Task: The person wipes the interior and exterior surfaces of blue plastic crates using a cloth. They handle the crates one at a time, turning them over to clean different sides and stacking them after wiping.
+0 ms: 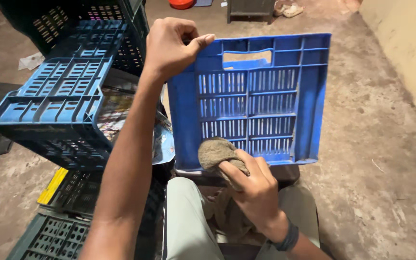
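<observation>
A blue plastic crate [275, 96] stands on its side in front of my knees, its slotted wall facing me. My left hand [172, 45] grips the crate's upper left corner, thumb over the rim. My right hand [251, 185] presses a brownish grey cloth [215, 151] against the lower part of the slotted wall. More of the cloth hangs down between my legs.
To the left, a second blue crate [54, 101] lies tilted on a pile of dark green and black crates [68, 212], one with a yellow edge. Printed paper [162, 139] sticks out between them. The bare concrete floor [376, 159] stretches to the right, up to a beige wall [410, 43].
</observation>
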